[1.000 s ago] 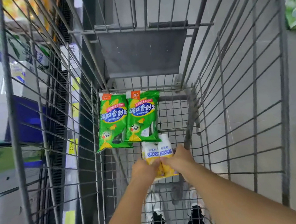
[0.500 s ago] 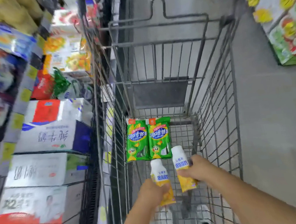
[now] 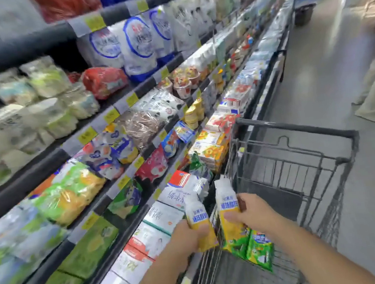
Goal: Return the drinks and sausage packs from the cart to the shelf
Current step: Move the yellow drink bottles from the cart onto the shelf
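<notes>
Head view | bottles now lifted out of wire cart (image 3: 297,151) | my left hand (image 3: 187,236) grips one smooth plastic drink bottle (image 3: 197,216) | my right hand (image 3: 254,213) grips the other bottle (image 3: 227,210)

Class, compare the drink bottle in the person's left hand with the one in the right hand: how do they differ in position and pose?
The left bottle, gripped by the left hand, is over the shelf edge; the right bottle, gripped by the right hand, is over the cart rim. The right bottle reaches higher in the frame than the left bottle. Both are white above, yellow below, roughly upright.
</notes>
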